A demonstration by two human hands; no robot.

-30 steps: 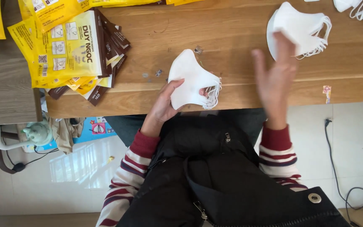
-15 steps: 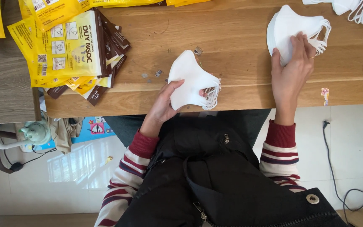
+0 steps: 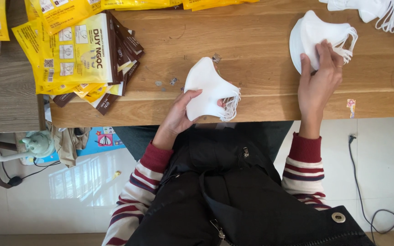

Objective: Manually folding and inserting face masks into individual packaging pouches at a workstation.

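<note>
Since half a second ago almost nothing has shifted: the right hand (image 3: 318, 82), which a second ago was blurred in mid-air, now lies settled on the far stack of masks, and the left hand has kept its hold. Largest in view is the wooden table (image 3: 251, 98), running across the upper half of the picture with the person seated at its near edge, dark clothing and red-and-white striped sleeves below. On the table's left end lies a fanned pile of yellow packets (image 3: 69, 52) with brown ones tucked under it, partly overhanging the edge. At the top right corner sits a loose heap of white masks (image 3: 388, 9) with their ear loops trailing. The right hand rests flat, fingers spread, on a stack of white masks (image 3: 320, 29) lying on the table well right of centre; it presses on the stack without closing around it. The left hand (image 3: 181, 114) grips a second bundle of white masks (image 3: 208, 89) at the table's near edge, thumb on one side and fingers curled on the other, ear loops hanging toward the person's lap. Smallest, a little sticker (image 3: 351, 105) lies near the right front edge.
</note>
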